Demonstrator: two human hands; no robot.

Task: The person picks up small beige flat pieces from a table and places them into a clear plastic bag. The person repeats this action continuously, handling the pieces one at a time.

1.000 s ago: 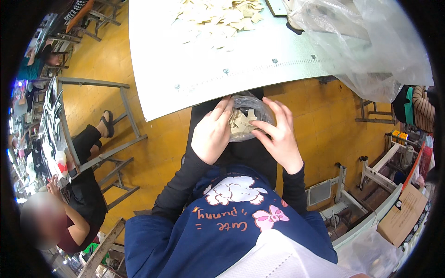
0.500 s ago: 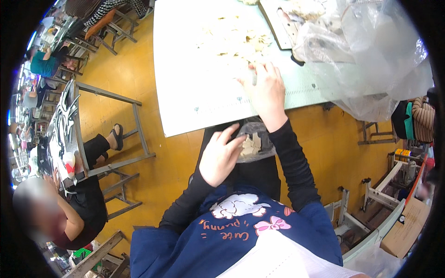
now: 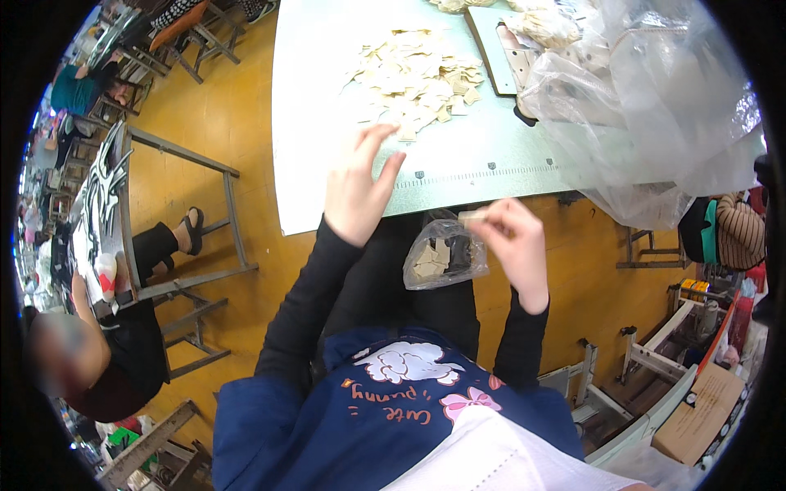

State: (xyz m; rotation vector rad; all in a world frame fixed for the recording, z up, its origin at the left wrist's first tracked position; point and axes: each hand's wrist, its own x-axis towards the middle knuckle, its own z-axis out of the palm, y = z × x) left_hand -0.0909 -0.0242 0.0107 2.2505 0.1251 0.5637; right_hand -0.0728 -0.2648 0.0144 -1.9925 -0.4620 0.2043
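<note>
A pile of small flat cream-coloured pieces (image 3: 417,78) is spread on the pale table (image 3: 315,147). My left hand (image 3: 358,188) is over the table's near part, thumb and fingers apart, its fingertips beside the pile's near edge. Below the table edge, a clear plastic bag (image 3: 442,280) sits on my lap with its mouth open. Several beige pieces (image 3: 431,260) lie inside it. At the bag's right rim, my right hand (image 3: 514,245) pinches one small beige piece (image 3: 471,216) between thumb and fingers.
Printed ruler marks (image 3: 491,169) run along the table's near edge. A large clear plastic sheet or bag (image 3: 655,106) covers the right side, beside a board (image 3: 490,53). To the left, a co-worker sits at a metal-framed table (image 3: 184,286). A cardboard box (image 3: 700,413) stands at lower right.
My right hand has moved from the table back to the bag's rim, with a piece in it. My left hand has left the bag and gone up over the table toward the pile.
</note>
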